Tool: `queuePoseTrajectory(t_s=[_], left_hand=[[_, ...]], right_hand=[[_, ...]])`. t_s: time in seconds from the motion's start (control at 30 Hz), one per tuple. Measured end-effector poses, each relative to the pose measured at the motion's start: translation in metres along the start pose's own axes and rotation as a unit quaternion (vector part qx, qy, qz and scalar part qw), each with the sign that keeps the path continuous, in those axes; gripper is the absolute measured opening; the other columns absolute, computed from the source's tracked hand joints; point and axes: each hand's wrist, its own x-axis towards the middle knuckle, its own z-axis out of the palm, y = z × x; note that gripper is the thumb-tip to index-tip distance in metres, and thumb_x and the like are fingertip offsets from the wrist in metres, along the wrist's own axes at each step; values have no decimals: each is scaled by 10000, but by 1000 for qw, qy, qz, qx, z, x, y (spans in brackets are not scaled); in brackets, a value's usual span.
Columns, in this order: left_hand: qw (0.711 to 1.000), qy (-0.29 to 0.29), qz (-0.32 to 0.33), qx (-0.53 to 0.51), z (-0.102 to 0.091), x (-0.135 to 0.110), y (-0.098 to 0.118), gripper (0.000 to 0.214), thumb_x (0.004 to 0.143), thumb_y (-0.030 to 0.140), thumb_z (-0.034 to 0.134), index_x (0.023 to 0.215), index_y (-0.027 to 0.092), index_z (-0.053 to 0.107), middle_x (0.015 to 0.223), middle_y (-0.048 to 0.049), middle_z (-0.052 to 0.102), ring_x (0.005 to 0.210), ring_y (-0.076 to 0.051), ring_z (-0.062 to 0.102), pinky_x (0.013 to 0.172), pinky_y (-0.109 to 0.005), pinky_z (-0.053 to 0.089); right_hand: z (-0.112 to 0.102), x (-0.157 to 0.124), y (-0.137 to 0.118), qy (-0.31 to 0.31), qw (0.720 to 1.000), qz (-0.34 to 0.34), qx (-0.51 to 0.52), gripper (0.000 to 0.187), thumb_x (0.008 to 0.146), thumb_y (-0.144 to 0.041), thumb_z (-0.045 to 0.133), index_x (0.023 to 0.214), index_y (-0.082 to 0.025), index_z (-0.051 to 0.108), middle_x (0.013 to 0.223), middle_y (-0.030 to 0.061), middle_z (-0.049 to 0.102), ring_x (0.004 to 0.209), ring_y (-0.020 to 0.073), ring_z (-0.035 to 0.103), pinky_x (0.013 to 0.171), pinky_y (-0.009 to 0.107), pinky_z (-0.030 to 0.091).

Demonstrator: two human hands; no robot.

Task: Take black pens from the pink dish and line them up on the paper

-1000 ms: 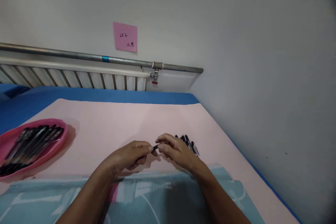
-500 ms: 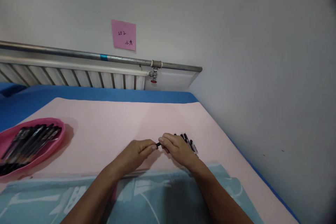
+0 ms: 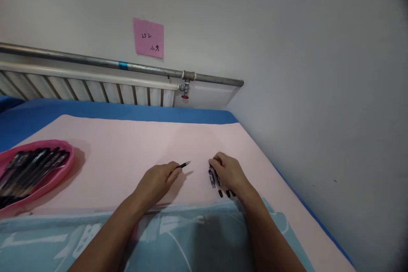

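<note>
In the head view, the left hand [image 3: 157, 182] is pinching a black pen [image 3: 184, 165] over the pink mat's [image 3: 127, 148] middle. The right hand [image 3: 228, 172] is partly covering black pieces [image 3: 211, 179] nearer the right edge; I can't tell its grip.

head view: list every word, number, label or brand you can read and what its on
"252", handwritten on the pink note on the wall
"小" plus one unclear character, below it on the same note
Pens in the pink tray: pale markings, too small and blurred to read
Pen in the left hand, pieces by the right hand: no readable text
</note>
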Motion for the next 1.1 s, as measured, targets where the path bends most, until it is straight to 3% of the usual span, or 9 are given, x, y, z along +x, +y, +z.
queuePoseTrajectory(t_s=[0.1, 0.2, 0.5, 0.67, 0.73, 0.83, 0.97, 1.03, 1.1], left_hand=[[1000, -7, -1, 1, 1, -1, -1, 318, 871, 397, 320, 850, 212, 578, 668, -17, 597, 600, -158, 517, 555, -239, 277], [1000, -17, 1, 9, 4, 0, -2, 318, 871, 400, 322, 850, 210, 576, 672, -21, 599, 605, -164, 523, 558, -239, 273], [1000, -29, 2, 6, 5, 0, -3, 338, 873, 408, 304, 866, 212, 579, 702, -24, 615, 635, -168, 538, 575, -240, 297], [999, -29, 3, 14, 5, -1, -3, 324, 872, 386, 305, 827, 210, 573, 650, -5, 594, 604, -155, 527, 561, -231, 295], [1000, -29, 4, 9, 5, -1, -2, 326, 870, 388, 306, 829, 209, 576, 641, -3, 588, 594, -153, 520, 551, -229, 288], [1000, -30, 4, -6, 4, -1, 0, 326, 867, 385, 309, 843, 211, 584, 636, 3, 583, 585, -147, 511, 541, -225, 282], [999, -32, 4, -29, 4, 0, 2, 327, 864, 370, 313, 853, 208, 597, 658, 4, 591, 605, -143, 513, 559, -223, 299], [999, -32, 4, -37, 5, 0, 2, 330, 862, 369, 317, 864, 208, 605, 677, 2, 604, 618, -144, 519, 570, -225, 308], [998, -32, 5, -44, 5, -1, 2, 331, 860, 370, 322, 874, 209, 610, 693, -1, 614, 625, -145, 523, 578, -227, 313]], right_hand=[[1, -4, 5, -62, 988, -11, -145, 140, 763, -216, 459, 634, -187, 506, 624, 36, 580, 580, 148, 503, 508, 249, 266], [7, -10, 2, -92, 972, -26, -214, 111, 761, -172, 450, 706, -165, 546, 734, 95, 628, 650, 182, 550, 523, 267, 265], [21, -21, -13, -109, 960, -50, -253, 173, 763, -79, 430, 867, -122, 561, 896, 145, 633, 815, 234, 589, 627, 286, 345], [22, -19, -13, -95, 969, -48, -221, 138, 752, -117, 441, 778, -119, 576, 837, 139, 643, 782, 236, 599, 628, 288, 365], [20, -15, -11, -55, 985, -41, -157, 142, 752, -155, 446, 801, -135, 578, 797, 106, 641, 745, 214, 598, 606, 275, 375], [19, -7, -6, 3, 996, 14, 86, 275, 753, -207, 434, 1010, -184, 528, 672, 13, 613, 546, 147, 570, 491, 238, 385], [25, 0, -3, 19, 918, 71, 389, 292, 740, -286, 467, 1020, -206, 470, 562, -49, 575, 349, 100, 470, 336, 204, 353], [30, 0, -5, 38, 882, 65, 466, 262, 711, -283, 515, 953, -195, 472, 557, -46, 580, 386, 109, 509, 336, 199, 382], [34, -1, -8, 45, 862, 50, 502, 254, 698, -271, 542, 928, -191, 471, 558, -42, 587, 431, 121, 542, 346, 197, 408]])
